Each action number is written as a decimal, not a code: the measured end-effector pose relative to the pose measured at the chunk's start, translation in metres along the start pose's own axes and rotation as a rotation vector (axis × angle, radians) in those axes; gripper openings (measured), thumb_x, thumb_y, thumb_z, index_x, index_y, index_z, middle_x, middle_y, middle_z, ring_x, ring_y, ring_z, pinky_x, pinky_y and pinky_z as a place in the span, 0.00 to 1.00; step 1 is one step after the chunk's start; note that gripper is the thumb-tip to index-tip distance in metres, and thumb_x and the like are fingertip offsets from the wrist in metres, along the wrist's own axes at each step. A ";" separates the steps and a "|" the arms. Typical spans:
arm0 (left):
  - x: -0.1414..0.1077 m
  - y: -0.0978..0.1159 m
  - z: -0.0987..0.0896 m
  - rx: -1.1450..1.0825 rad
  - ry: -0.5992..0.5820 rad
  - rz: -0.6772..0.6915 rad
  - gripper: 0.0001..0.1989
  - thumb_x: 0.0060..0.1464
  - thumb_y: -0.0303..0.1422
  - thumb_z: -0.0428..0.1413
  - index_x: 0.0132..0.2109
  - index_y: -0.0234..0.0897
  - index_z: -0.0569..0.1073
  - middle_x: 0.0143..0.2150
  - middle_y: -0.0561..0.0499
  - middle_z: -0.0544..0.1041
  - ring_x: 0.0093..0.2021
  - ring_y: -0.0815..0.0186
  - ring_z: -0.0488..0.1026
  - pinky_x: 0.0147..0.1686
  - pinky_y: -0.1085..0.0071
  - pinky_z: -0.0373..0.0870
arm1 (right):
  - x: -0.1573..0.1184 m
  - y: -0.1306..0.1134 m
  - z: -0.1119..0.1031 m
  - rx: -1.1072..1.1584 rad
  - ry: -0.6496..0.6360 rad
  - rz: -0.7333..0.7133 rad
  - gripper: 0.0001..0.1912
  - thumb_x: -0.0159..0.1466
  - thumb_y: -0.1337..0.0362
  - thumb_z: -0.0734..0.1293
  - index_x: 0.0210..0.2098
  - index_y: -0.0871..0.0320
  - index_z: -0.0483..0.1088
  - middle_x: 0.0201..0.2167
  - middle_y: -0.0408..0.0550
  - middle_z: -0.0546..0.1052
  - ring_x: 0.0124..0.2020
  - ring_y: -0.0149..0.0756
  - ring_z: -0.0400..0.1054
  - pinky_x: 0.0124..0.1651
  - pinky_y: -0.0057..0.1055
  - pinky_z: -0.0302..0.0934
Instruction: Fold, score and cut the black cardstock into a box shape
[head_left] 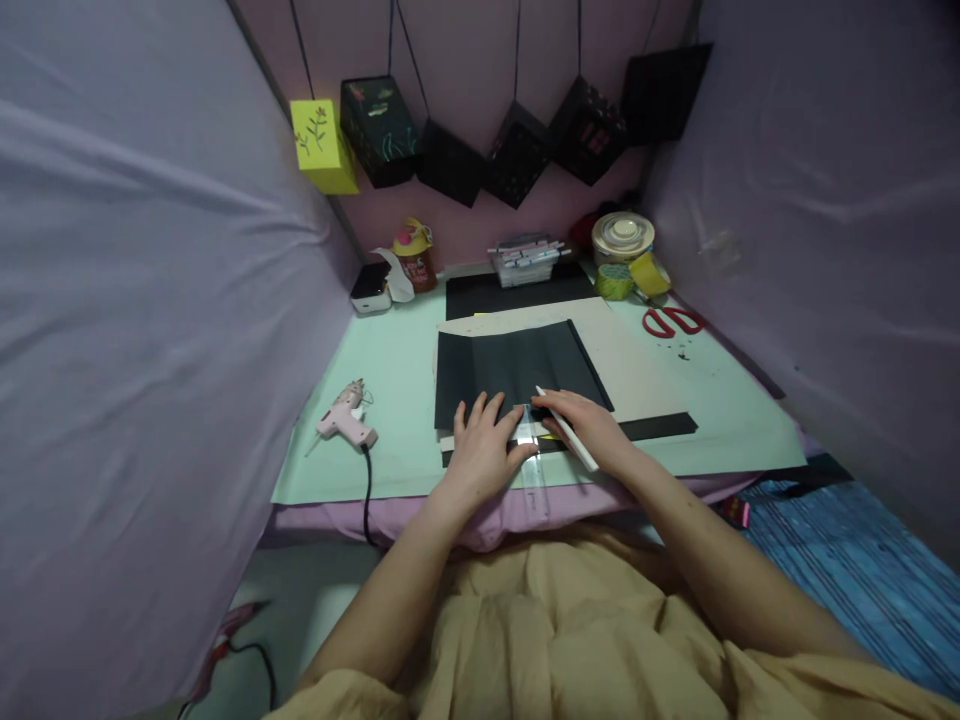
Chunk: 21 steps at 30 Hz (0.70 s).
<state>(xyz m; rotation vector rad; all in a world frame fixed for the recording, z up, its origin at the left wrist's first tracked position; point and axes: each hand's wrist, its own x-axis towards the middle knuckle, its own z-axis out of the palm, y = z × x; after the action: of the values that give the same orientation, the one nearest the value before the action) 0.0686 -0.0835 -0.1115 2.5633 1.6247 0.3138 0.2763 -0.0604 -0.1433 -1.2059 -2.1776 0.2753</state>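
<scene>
Both bare forearms reach forward and angle inward over the counter (405, 470). The left hand (486, 450) lies palm down, its fingers spread and pointing ahead; the right hand (581, 425), close beside it, curls its fingers in a pen-like grip.

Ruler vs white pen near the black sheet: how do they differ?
The ruler is see-through; the pen is opaque white.
The ruler lies flat with the left hand's spread fingers on it; the pen is in the right hand's grip.
The ruler runs roughly straight toward the wearer; the pen slants, its far end pointing left.
Shared: both are long and narrow.
</scene>
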 end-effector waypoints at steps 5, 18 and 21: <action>-0.004 0.001 0.001 -0.027 0.014 0.033 0.28 0.60 0.49 0.51 0.63 0.43 0.64 0.68 0.42 0.59 0.69 0.51 0.50 0.66 0.46 0.41 | 0.000 -0.004 0.000 -0.036 0.006 0.009 0.17 0.67 0.65 0.61 0.54 0.54 0.71 0.53 0.52 0.76 0.56 0.44 0.69 0.59 0.46 0.62; 0.000 0.001 -0.001 -0.048 -0.004 0.019 0.28 0.61 0.46 0.52 0.63 0.36 0.65 0.68 0.39 0.60 0.69 0.53 0.53 0.67 0.52 0.46 | -0.001 -0.003 0.002 -0.055 0.014 0.005 0.17 0.68 0.63 0.60 0.54 0.53 0.71 0.55 0.51 0.74 0.57 0.44 0.68 0.59 0.46 0.62; 0.001 0.002 -0.002 -0.033 -0.024 0.016 0.28 0.62 0.45 0.52 0.63 0.34 0.65 0.67 0.38 0.60 0.69 0.52 0.53 0.67 0.53 0.47 | -0.002 -0.002 0.002 -0.056 0.016 0.001 0.17 0.68 0.63 0.61 0.54 0.52 0.71 0.55 0.50 0.74 0.57 0.43 0.68 0.60 0.45 0.62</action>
<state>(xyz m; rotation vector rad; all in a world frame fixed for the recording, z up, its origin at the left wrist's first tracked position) 0.0702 -0.0838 -0.1086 2.5465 1.5788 0.3073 0.2740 -0.0628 -0.1451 -1.2363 -2.1844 0.2056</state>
